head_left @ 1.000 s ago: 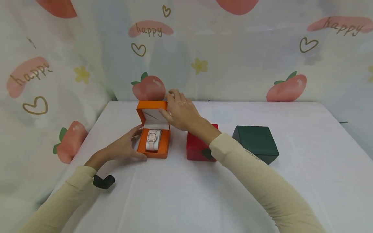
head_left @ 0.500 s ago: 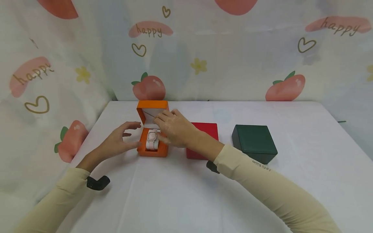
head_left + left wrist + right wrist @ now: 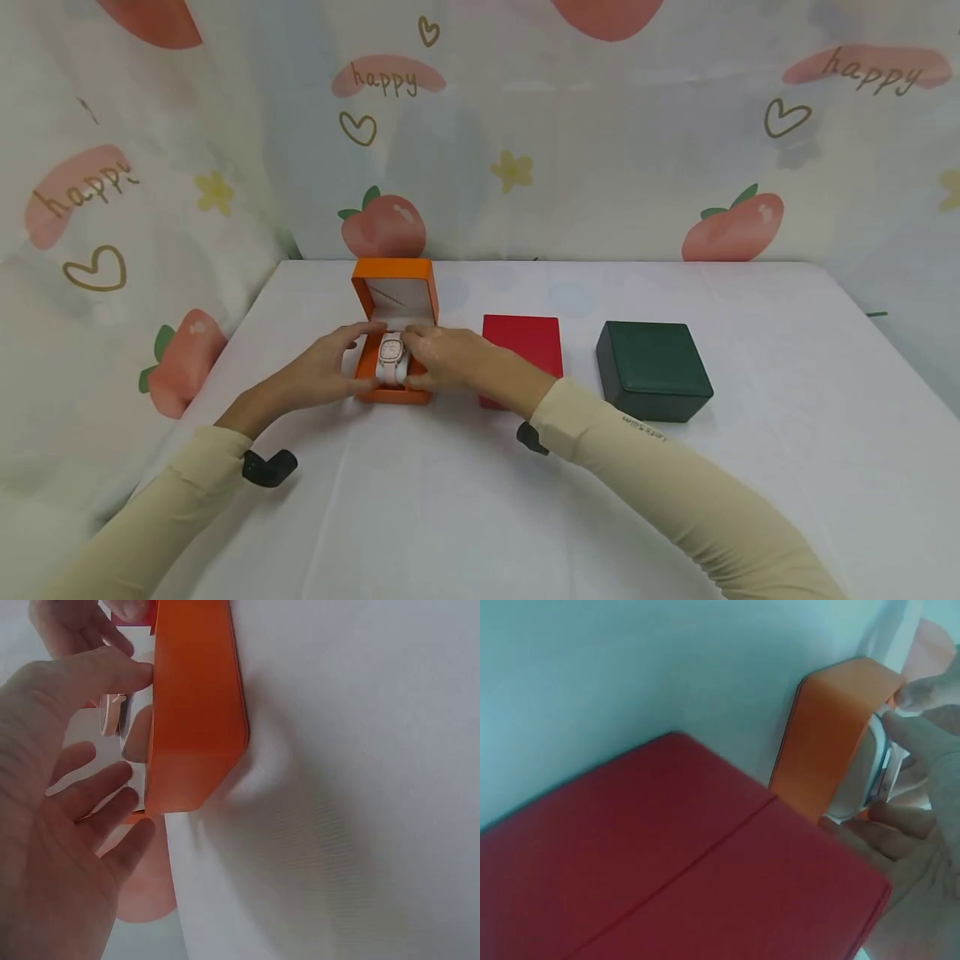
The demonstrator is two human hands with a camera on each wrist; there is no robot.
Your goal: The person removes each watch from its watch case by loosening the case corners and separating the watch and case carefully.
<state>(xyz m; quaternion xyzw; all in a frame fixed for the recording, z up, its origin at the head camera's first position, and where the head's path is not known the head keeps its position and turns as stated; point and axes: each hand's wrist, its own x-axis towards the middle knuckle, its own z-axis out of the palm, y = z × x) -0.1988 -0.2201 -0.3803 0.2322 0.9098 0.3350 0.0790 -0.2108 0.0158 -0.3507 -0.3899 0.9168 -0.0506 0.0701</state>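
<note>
An orange watch box [image 3: 393, 267] stands with its lid up at the left of the table. Inside sits a square-faced watch [image 3: 391, 350] with a pale pink strap, wrapped round a white cushion [image 3: 855, 780]. My left hand [image 3: 318, 371] reaches over the box's left side, fingers spread; in the left wrist view its thumb tip is right at the orange rim [image 3: 199, 705]. From the right, my right hand [image 3: 453, 354] reaches in with thumb and fingers at the cushion's near and far ends, partly hiding the box's right side.
Just right of the orange box lies a closed red box [image 3: 525, 337], partly under my right forearm. Farther right stands a closed dark green box [image 3: 660, 358]. A patterned curtain [image 3: 600, 167] hangs behind the white-covered table [image 3: 450, 517].
My right hand has come down from beside the raised lid to the watch's right side. My left hand drew back from the box, then came in over its left edge.
</note>
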